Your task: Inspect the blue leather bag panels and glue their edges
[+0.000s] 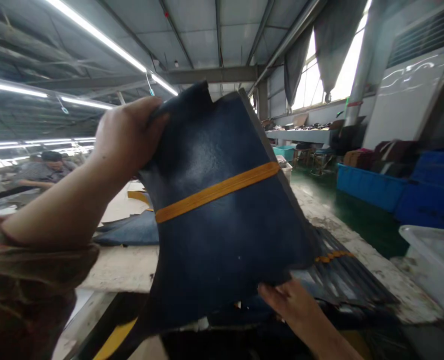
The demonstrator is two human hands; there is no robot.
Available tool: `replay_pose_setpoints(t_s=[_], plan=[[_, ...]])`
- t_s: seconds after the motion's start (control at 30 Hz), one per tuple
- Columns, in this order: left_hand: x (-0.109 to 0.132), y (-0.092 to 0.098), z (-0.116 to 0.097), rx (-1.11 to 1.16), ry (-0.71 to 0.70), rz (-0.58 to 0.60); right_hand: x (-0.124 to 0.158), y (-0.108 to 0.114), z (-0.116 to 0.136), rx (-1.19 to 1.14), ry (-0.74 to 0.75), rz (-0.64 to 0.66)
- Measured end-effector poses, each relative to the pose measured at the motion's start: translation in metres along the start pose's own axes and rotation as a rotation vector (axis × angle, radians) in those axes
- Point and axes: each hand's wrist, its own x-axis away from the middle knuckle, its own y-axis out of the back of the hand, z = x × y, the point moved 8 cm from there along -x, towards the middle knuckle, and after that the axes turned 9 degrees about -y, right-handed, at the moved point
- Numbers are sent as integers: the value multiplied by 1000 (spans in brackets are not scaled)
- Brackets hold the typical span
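Observation:
Held up in front of me is a dark blue leather panel point(214, 240) with a curved left edge and an orange strip point(217, 192) running across its middle. My left hand point(131, 130) grips its upper left corner, thumb on the near face. At the lower right edge, my right hand point(289, 302) pinches the panel between thumb and fingers. Beyond it on the right, a row of overlapping dark panels point(353, 275) with orange strips lies on the worktable point(405, 295). More blue pieces point(131, 230) lie behind the panel at left.
A white plastic bin point(432, 250) stands right of the table. Farther right, blue crates point(372, 187) sit on the green floor, some with dark red material. A person point(52, 165) works at the far left. A long bench point(300, 135) runs below the windows.

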Motion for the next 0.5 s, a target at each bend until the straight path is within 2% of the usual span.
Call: replay_pose_setpoints(t_s=[0.07, 0.13, 0.2, 0.3, 0.4, 0.5], plan=[[-4, -6, -22, 7, -71, 45, 17, -11, 2, -55, -105, 39], [-8, -20, -38, 6, -130, 102, 31, -21, -8, -133, -260, 33], [-11, -39, -52, 37, -175, 172, 37, -32, -22, -281, -380, 22], [-8, -79, -77, 96, -236, 307, 30, -39, -33, -619, -406, -22], [9, -120, -114, 123, -327, 448, 14, -32, -40, -881, -424, -61], [39, -158, -160, 165, -488, 596, 2, -23, -49, -1002, -466, -80]])
